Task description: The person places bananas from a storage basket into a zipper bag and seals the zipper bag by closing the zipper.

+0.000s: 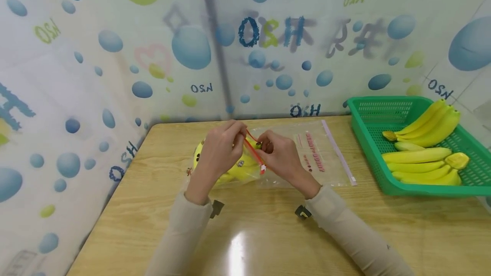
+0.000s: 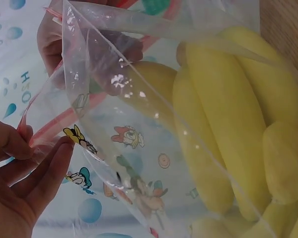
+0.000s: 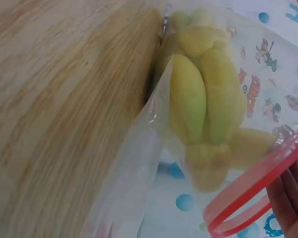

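Note:
A clear zip bag point(image 1: 222, 178) with cartoon prints and a red zip strip point(image 1: 253, 152) lies on the table, its mouth facing right. Inside it are yellow bananas point(image 2: 223, 124), clustered together. With thumb and fingers, my left hand point(image 1: 224, 146) pinches the bag's edge at the far part of the red strip. Opposite it, my right hand point(image 1: 281, 154) pinches the other side of the mouth. The right wrist view shows the two red strips point(image 3: 258, 183) standing apart, with my right fingers point(image 3: 283, 198) beside them. A white slider point(image 1: 263, 168) sits at the strip's near end.
Under and beyond my right hand lies a flat clear bag point(image 1: 326, 165) with red print and a lilac zip strip point(image 1: 337, 150). Farther right stands a green basket point(image 1: 368, 156) holding two bunches of bananas point(image 1: 429, 129). A patterned curtain point(image 1: 238, 76) hangs behind the table.

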### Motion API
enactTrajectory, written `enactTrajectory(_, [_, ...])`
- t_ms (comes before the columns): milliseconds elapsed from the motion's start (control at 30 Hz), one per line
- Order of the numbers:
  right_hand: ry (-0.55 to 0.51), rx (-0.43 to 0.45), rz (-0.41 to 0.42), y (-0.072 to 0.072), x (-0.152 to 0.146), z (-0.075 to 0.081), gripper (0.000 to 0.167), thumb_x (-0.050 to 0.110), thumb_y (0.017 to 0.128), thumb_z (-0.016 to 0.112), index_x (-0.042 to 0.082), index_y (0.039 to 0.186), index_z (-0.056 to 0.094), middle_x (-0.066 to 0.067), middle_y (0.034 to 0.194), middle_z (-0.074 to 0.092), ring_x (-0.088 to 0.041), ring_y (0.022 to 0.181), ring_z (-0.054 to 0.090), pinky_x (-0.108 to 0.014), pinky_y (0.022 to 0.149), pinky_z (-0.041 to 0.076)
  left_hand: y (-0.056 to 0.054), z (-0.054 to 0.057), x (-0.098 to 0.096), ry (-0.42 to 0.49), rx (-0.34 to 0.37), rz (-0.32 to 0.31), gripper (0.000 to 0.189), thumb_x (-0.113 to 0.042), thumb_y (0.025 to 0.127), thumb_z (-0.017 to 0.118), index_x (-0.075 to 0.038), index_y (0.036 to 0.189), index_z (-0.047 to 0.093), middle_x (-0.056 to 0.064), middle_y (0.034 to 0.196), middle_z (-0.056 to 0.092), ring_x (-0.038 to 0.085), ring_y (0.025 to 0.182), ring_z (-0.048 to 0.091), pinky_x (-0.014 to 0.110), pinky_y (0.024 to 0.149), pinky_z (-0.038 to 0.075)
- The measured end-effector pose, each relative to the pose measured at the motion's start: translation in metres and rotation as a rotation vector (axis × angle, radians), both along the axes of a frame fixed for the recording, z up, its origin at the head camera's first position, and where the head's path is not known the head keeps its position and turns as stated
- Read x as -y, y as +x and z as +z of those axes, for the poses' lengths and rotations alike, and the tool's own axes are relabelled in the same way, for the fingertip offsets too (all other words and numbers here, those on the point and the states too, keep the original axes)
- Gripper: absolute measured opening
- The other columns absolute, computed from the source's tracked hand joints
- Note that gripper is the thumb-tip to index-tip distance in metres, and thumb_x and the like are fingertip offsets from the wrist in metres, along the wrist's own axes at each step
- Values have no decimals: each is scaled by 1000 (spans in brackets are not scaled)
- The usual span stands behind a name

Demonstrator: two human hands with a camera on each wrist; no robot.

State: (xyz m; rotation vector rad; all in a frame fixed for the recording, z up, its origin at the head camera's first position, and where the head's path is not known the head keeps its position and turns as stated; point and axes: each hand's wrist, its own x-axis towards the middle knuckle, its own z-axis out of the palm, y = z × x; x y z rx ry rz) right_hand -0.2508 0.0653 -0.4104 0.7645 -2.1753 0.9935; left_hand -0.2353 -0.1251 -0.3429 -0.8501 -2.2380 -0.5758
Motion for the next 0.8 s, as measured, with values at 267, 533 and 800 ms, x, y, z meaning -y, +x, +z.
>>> enactTrajectory(267, [-18, 21, 88, -2, -3, -2, 17, 7, 85, 82, 6, 93, 67, -4, 74, 72, -9, 59, 66, -25, 58, 57, -1, -1, 2, 30, 7, -8, 17, 6, 92, 54, -5, 87, 66, 7, 84, 67, 15, 59, 51, 23, 54, 44])
enactTrajectory(533, [128, 109, 188, -4, -10, 2, 6, 7, 91, 72, 8, 93, 78, -4, 81, 75, -8, 64, 63, -27, 62, 58, -2, -2, 2, 21, 17, -4, 17, 4, 94, 54, -6, 86, 65, 6, 80, 63, 14, 57, 48, 23, 53, 41])
enactTrajectory(800, [74, 328, 244, -2, -25, 27, 25, 20, 103, 63, 9, 84, 74, -4, 71, 71, -16, 57, 64, -25, 55, 52, -3, -1, 4, 20, 70, 19, 16, 3, 94, 54, -8, 88, 64, 5, 82, 64, 15, 58, 48, 24, 54, 41])
